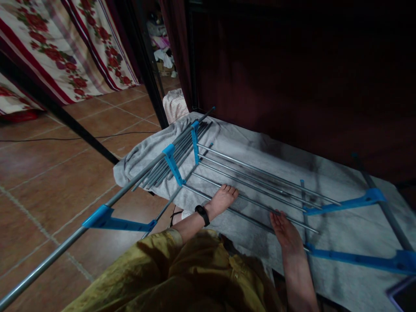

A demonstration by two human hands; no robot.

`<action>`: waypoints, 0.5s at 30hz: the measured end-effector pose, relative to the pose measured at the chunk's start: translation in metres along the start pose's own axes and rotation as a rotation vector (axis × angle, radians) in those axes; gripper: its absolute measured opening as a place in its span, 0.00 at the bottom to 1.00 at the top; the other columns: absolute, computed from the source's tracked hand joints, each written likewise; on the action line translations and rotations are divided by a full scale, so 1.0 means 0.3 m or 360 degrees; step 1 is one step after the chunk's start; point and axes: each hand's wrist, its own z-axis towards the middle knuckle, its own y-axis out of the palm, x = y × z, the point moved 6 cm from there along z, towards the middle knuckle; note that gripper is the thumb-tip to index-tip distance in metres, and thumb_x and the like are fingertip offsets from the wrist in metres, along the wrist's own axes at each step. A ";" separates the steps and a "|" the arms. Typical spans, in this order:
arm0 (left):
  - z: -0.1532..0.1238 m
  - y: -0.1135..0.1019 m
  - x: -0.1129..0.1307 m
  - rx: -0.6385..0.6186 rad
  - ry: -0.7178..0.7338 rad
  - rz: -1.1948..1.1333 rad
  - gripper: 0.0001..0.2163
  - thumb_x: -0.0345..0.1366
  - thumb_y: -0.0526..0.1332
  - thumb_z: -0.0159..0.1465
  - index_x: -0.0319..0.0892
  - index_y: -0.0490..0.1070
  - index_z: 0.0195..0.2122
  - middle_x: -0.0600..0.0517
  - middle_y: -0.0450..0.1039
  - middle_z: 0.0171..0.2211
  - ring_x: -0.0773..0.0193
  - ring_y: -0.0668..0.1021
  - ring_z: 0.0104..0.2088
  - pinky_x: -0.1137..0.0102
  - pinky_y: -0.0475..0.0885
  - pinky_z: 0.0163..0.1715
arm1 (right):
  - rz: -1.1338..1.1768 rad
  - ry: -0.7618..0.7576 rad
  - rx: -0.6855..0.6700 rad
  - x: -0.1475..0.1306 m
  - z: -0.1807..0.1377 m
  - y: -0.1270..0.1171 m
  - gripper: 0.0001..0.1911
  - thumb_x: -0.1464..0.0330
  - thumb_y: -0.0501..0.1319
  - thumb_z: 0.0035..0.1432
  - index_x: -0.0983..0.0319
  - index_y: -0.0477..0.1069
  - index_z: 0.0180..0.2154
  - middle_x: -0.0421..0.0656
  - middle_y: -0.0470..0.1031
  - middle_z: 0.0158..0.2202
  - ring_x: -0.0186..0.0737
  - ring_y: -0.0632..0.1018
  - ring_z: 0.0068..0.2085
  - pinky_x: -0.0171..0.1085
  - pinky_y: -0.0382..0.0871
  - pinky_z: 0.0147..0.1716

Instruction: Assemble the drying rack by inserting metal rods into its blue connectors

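Observation:
A rack of metal rods with blue plastic brackets lies across a grey cloth. My left hand, with a black band on the wrist, is closed palm down around a thin metal rod. Farther right along the same rod, my right hand has its palm turned up and its fingers bent against the rod. That rod's right end stops short of the blue bracket. On the left, more blue brackets sit on a long grey pole. Both thumbs are mostly hidden.
Several loose grey tubes lie at the left end of the grey cloth. A black frame bar slants over the tiled floor. Behind hangs a dark curtain. A dark flat device shows at lower right.

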 end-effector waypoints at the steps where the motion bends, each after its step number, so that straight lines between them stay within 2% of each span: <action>1: 0.000 0.002 0.000 -0.0005 0.0000 -0.0004 0.12 0.28 0.49 0.71 0.38 0.68 0.51 0.46 0.73 0.41 0.59 0.74 0.41 0.63 0.62 0.42 | -0.0012 -0.0006 -0.0014 0.000 -0.001 0.003 0.06 0.77 0.61 0.55 0.60 0.72 0.34 0.40 0.77 0.39 0.34 0.79 0.43 0.37 0.78 0.47; 9: 0.005 0.013 -0.001 -0.0001 0.0013 -0.0014 0.09 0.29 0.52 0.71 0.40 0.71 0.46 0.46 0.73 0.41 0.59 0.73 0.42 0.64 0.62 0.42 | -0.0071 -0.0039 0.0006 -0.001 -0.008 0.013 0.08 0.78 0.60 0.53 0.59 0.71 0.33 0.39 0.76 0.38 0.33 0.79 0.43 0.37 0.76 0.50; 15: 0.009 0.016 -0.014 -0.0019 -0.0011 -0.0025 0.09 0.27 0.53 0.70 0.40 0.72 0.42 0.46 0.73 0.41 0.58 0.73 0.43 0.62 0.63 0.43 | -0.0172 0.0072 0.0018 0.003 -0.001 0.017 0.05 0.74 0.60 0.55 0.59 0.70 0.33 0.41 0.76 0.41 0.35 0.79 0.44 0.39 0.77 0.49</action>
